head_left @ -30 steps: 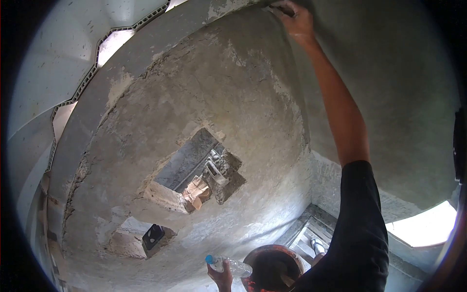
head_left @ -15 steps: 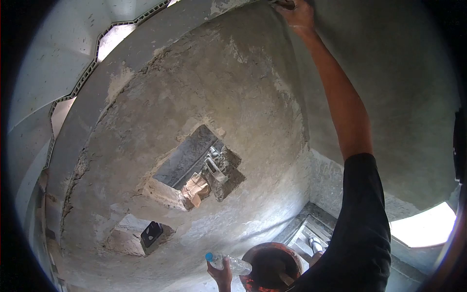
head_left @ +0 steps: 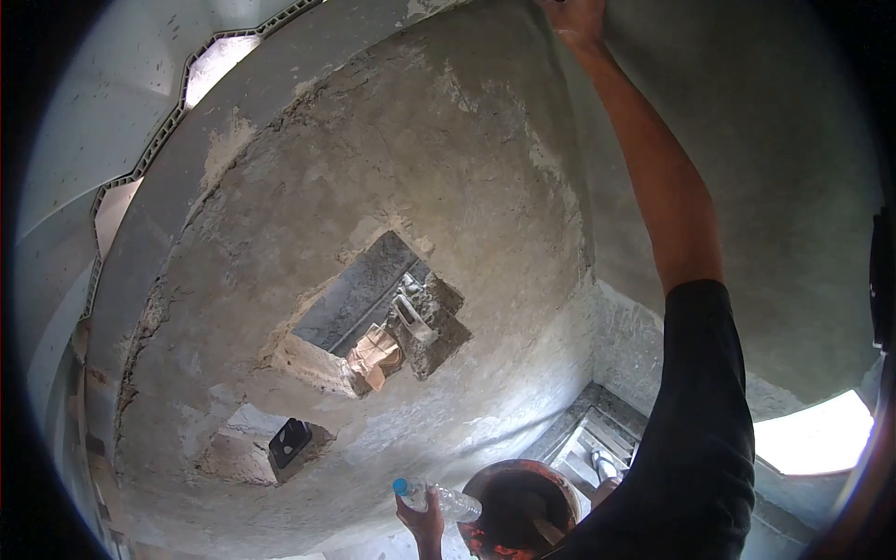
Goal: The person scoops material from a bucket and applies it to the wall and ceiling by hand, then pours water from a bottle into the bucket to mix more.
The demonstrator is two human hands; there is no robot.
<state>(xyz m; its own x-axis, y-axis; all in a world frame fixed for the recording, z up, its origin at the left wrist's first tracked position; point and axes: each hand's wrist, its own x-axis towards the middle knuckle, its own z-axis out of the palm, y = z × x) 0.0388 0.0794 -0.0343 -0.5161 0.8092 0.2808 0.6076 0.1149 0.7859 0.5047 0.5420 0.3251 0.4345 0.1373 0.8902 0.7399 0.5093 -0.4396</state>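
Two hands show. The left hand [head_left: 422, 523], low in view, has its grip wrapped round a plastic bottle [head_left: 455, 505] with a blue cap, just beside a rusty pan [head_left: 479, 483]. The right hand [head_left: 574, 19] reaches high against the plastered wall [head_left: 448, 168]; I cannot tell its grip, which the frame edge cuts off.

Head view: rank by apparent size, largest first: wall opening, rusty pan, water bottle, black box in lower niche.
1. wall opening
2. rusty pan, partly hidden by the sleeve
3 or 4. water bottle in the left hand and black box: about alike, bottle nearer the camera, so unranked.
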